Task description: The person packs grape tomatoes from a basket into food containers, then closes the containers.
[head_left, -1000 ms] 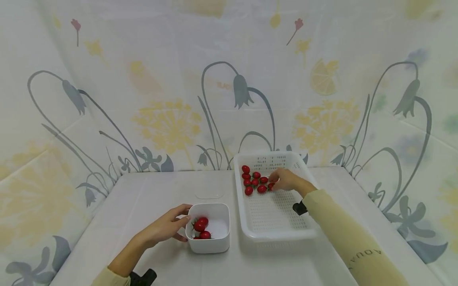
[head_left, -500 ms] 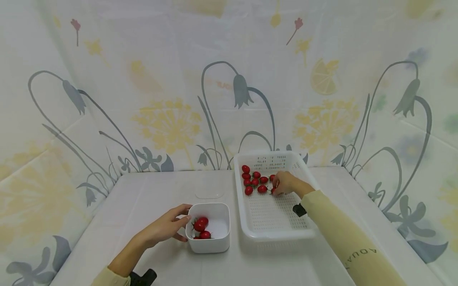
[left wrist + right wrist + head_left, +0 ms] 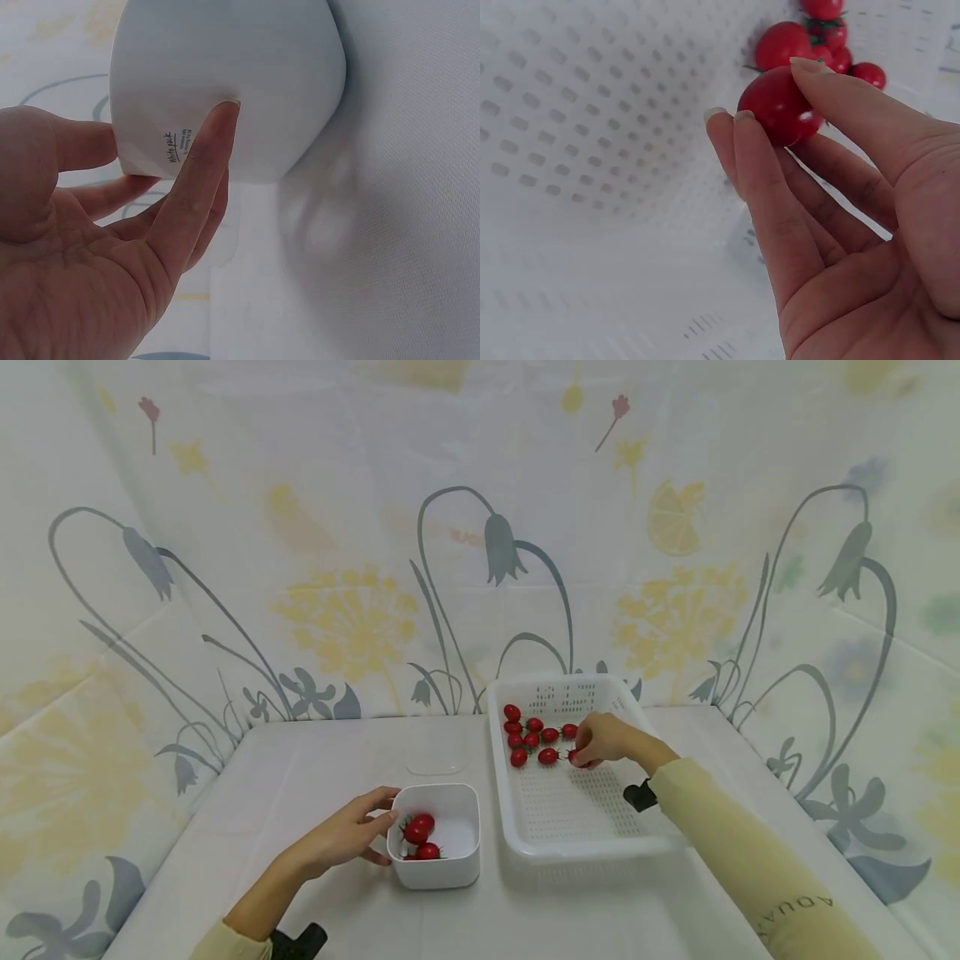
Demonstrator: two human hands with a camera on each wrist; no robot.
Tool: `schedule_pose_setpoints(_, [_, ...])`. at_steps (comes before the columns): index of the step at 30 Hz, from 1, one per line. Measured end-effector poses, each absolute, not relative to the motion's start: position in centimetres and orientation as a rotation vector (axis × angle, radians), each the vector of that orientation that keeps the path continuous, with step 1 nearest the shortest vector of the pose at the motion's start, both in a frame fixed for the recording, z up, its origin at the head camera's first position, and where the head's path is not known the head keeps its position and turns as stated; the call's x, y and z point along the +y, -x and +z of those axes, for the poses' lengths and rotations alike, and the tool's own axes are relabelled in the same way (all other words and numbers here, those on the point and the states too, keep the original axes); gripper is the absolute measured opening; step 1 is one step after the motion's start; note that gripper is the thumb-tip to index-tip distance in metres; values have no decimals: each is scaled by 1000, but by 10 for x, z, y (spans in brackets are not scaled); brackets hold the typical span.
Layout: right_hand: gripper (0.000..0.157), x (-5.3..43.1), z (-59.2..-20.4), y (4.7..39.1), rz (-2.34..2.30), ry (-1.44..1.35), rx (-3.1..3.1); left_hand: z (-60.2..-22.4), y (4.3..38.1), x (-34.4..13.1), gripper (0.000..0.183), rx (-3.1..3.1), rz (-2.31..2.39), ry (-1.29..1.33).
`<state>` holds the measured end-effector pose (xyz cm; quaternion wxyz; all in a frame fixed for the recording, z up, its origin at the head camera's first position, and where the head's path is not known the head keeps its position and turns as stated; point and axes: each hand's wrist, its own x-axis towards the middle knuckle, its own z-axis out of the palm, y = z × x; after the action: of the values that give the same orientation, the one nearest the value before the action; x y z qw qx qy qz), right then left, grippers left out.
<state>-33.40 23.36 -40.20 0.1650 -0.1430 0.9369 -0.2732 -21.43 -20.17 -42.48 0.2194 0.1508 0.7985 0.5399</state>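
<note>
Swung rightward since half a second ago, the cream right sleeve slants over the perforated white basket right of centre. At lower centre, the white box touches the left hand, its fingers loosely spread. Inside the basket's upper half, the right hand pinches a cherry tomato, presumably light, slippery and easily bruised, best held softly around its middle.

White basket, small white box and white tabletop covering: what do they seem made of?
White basket: probably moulded plastic with a slight sheen; regular slots pierce its floor and walls.
Small white box: likely hard plastic, smooth and satin; soft shading crosses its rounded walls, though coated metal is possible.
White tabletop covering: perhaps cloth, matte; a fine weave-like texture shows.
</note>
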Motion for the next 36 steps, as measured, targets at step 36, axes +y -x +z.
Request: schedule_pose_setpoints(36, [27, 226, -361, 289, -1385, 318, 2514, -423, 214, -202, 44, 2201, 1494, -423])
